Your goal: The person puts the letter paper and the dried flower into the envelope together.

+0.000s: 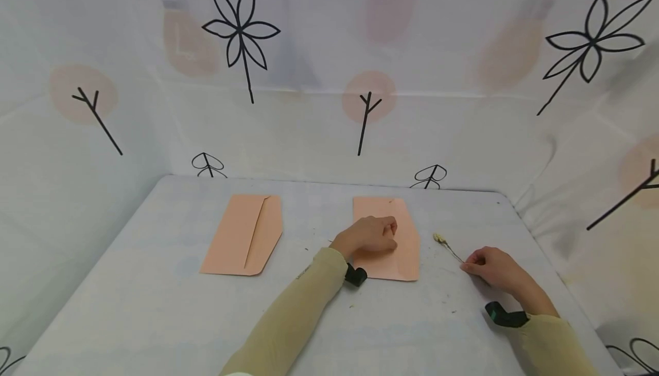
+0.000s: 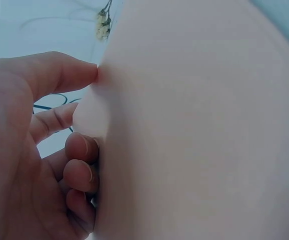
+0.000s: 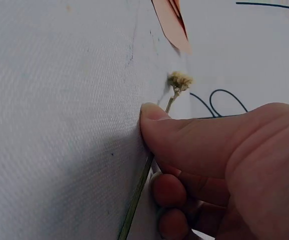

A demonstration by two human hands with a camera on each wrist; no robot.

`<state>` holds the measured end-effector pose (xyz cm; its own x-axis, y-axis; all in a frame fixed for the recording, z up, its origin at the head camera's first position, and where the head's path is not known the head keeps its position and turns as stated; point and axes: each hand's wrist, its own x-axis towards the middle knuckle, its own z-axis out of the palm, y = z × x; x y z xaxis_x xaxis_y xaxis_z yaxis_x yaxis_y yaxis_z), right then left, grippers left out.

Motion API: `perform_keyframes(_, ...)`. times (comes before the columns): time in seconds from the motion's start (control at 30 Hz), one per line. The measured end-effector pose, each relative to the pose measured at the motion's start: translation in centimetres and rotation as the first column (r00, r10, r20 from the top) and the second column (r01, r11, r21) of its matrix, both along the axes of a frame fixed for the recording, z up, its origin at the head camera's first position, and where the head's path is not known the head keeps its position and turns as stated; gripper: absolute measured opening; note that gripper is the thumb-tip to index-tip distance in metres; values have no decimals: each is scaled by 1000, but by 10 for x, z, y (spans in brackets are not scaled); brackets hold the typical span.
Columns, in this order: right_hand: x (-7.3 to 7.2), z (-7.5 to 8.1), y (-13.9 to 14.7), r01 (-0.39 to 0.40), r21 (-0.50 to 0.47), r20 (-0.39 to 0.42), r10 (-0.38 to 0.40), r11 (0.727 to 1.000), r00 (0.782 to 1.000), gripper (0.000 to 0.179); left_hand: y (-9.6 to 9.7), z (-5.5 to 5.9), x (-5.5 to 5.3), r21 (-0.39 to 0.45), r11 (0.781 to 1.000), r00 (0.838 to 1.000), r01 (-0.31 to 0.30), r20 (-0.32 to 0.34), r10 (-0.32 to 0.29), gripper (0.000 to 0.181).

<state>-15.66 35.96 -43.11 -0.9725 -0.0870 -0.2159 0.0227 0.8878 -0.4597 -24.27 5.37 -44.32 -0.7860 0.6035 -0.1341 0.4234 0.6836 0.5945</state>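
Note:
My left hand (image 1: 369, 234) lies over the right peach envelope (image 1: 383, 267), fingers bent and thumb resting on the paper. In the left wrist view the thumb tip touches the envelope (image 2: 194, 140), and the index fingertip passes behind a bulging bit of its edge. The other fingertips are curled close against the paper. At the right my right hand (image 1: 495, 270) pinches the thin stem of a small dried flower (image 1: 440, 238) between thumb and fingers. Its pale yellow head (image 3: 179, 81) points left towards the envelope, while the green stem (image 3: 137, 200) shows below the thumb.
Another peach envelope (image 1: 231, 238), with a slanting flap edge, lies further left. Both are on a table (image 1: 128, 307) under a white cloth, with small plant crumbs scattered around. A white printed curtain (image 1: 309, 124) hangs behind and along the sides.

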Motion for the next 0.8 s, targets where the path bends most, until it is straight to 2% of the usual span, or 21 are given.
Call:
perform_keyframes(0.27,-1,-4,3,7,-15,10,-7,1000,1000,28,-1,-1,0,11,1000,1000,6,-9,-6,15)
perform_keyframes(0.43,1,-5,6,30,-82,40,-27,996,999,27,0,-2,0,9,1000,1000,4,-10,-4,15)
perform_keyframes(0.57,3,-3,6,45,-138,29,-41,989,999,26,0,-1,1,8,1000,1000,4,-9,-4,16)
perform_keyframes(0.8,5,1,8,83,-176,11,-83,981,997,38,0,-1,1,11,1000,1000,-5,-3,5,15)
